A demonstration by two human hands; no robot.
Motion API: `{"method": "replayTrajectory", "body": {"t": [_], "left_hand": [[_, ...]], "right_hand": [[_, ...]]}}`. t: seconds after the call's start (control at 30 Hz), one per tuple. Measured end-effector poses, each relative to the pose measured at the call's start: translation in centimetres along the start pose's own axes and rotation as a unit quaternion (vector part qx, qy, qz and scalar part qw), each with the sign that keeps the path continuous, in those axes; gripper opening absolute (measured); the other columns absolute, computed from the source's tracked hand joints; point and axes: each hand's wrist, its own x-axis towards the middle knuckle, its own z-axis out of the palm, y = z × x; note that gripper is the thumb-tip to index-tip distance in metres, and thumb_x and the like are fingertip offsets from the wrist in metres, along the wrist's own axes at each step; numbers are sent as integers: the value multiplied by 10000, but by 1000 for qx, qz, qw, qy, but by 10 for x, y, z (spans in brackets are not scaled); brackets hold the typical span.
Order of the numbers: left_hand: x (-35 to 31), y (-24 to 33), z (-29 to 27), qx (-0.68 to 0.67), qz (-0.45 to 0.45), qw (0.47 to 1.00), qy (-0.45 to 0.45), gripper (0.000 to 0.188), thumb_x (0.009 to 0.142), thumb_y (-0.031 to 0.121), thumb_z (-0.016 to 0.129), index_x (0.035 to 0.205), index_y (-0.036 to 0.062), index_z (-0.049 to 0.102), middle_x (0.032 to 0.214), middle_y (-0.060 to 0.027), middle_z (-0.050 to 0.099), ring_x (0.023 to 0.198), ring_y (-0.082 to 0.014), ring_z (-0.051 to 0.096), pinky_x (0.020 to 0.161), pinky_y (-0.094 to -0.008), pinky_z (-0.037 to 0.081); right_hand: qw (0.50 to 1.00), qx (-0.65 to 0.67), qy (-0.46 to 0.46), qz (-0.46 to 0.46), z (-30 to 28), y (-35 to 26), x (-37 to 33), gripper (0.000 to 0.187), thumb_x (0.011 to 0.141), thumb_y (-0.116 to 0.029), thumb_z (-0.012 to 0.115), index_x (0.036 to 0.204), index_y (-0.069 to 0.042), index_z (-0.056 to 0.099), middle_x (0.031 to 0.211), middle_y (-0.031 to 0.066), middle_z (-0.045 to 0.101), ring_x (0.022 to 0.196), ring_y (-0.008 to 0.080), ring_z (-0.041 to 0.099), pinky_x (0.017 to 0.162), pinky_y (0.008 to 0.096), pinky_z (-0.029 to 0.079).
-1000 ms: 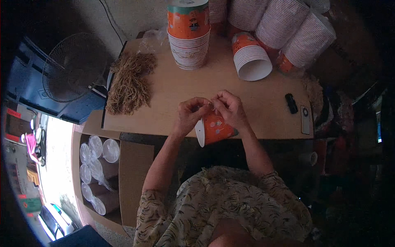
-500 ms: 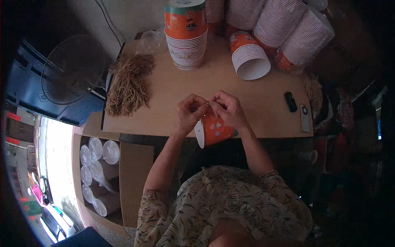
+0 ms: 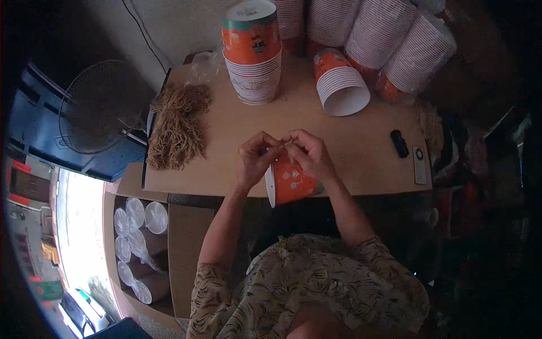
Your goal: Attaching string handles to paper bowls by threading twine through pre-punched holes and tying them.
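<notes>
An orange paper bucket [image 3: 291, 183] with a white rim lies on its side at the table's near edge, rim toward the left, small holes near the rim. My left hand [image 3: 258, 158] and my right hand [image 3: 311, 155] meet just above it, fingertips pinched together on what looks like a thin brown cord [image 3: 287, 142]. Most of that cord is hidden by the fingers. My right palm and fingers hang over the bucket's side. Left of my hands lies a loose bundle of brown cords [image 3: 178, 127].
An upside-down stack of buckets [image 3: 252, 62] stands at the back; another stack [image 3: 344, 85] lies on its side. Wrapped bucket stacks [image 3: 418, 51] lean at the far right. A black tool [image 3: 399, 143] lies at the right. A carton [image 3: 186, 243] of wrapped white stacks and a fan [image 3: 93, 107] are at left.
The whole view has shifted slightly, with the table sitting a little lower. Both hands stay together over the bucket, fingertips still pinched.
</notes>
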Motion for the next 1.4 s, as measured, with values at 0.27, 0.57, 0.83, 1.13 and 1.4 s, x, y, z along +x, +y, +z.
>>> {"method": "replayTrajectory", "body": {"t": [0.27, 0.57, 0.83, 1.13, 1.4], "left_hand": [[0, 6, 1, 72, -18, 997, 1, 31, 930, -8, 679, 949, -8, 655, 872, -51, 712, 798, -100, 670, 696, -263, 565], [-2, -1, 4, 1, -25, 1000, 12, 42, 944, 3, 667, 969, -8, 635, 907, -75, 723, 820, -113, 683, 730, -271, 582], [-3, 5, 5, 18, -42, 999, 14, 37, 947, 0, 663, 974, -3, 637, 898, -68, 723, 820, -109, 680, 717, -262, 573], [-6, -2, 4, 26, -32, 999, 19, 60, 938, 12, 685, 979, 5, 641, 885, -42, 710, 821, -91, 667, 724, -255, 560], [-7, 22, 5, -16, -149, 989, 9, 73, 957, 17, 657, 1023, 2, 634, 921, -30, 700, 860, -76, 650, 785, -230, 535]], "right_hand": [[1000, -6, 9, 13, 3, -6, -1, 111, 1010, -117, 576, 1021, -9, 549, 757, 28, 616, 668, 85, 560, 606, 268, 482], [998, 47, 21, 33, 1, 9, -1, 190, 1029, -194, 553, 989, -10, 529, 759, 40, 599, 681, 93, 566, 618, 283, 489], [998, 57, 18, 4, -3, -3, -1, 225, 1029, -214, 578, 1111, -5, 574, 823, 24, 612, 733, 84, 564, 665, 237, 472], [997, -25, 61, -28, 1, 6, -2, 161, 968, -150, 670, 1033, -4, 652, 828, 26, 668, 748, 83, 602, 670, 258, 498], [997, 14, 76, 20, 1, 3, -2, 157, 986, -161, 631, 980, -6, 650, 784, 29, 651, 702, 78, 582, 644, 258, 487]]}}
